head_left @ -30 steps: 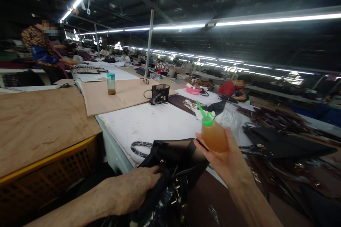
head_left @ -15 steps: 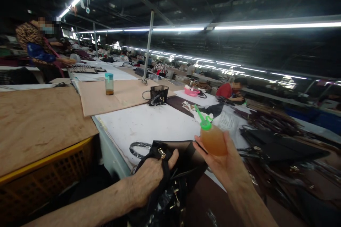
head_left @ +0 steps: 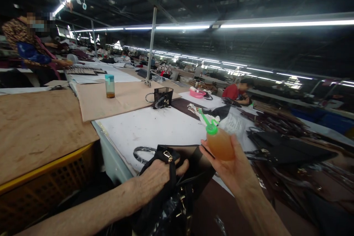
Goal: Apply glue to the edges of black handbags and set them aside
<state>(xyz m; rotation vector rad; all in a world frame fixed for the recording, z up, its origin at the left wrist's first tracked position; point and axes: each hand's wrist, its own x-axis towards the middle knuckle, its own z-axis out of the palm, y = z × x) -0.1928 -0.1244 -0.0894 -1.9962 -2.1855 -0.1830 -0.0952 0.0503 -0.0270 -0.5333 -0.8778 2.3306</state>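
A black handbag (head_left: pixel 199 166) stands open in front of me, with a gold zipper pull (head_left: pixel 167 156) at its top edge and a plastic-wrapped handle (head_left: pixel 143 155) on the far side. My left hand (head_left: pixel 159 175) grips the bag's dark fabric at the mouth, the thumb reaching inside and some fingers hidden. Over the bag's right side, my right hand (head_left: pixel 232 166) holds a round squeeze bottle (head_left: pixel 220 144) of amber liquid by its body. Its green cap and long nozzle point up and to the left.
A small black bag (head_left: pixel 163 97) and a teal-lidded drinking bottle (head_left: pixel 110 86) stand farther back on the table (head_left: pixel 132 127). Dark bag pieces (head_left: pixel 287 147) pile up at right. A yellow crate (head_left: pixel 69 169) sits at lower left. Co-workers (head_left: pixel 232 91) (head_left: pixel 24 44) are beyond.
The view has shifted slightly. My left thumb has moved a little to the right and lower at the bag's mouth. My right hand keeps the squeeze bottle in nearly the same pose.
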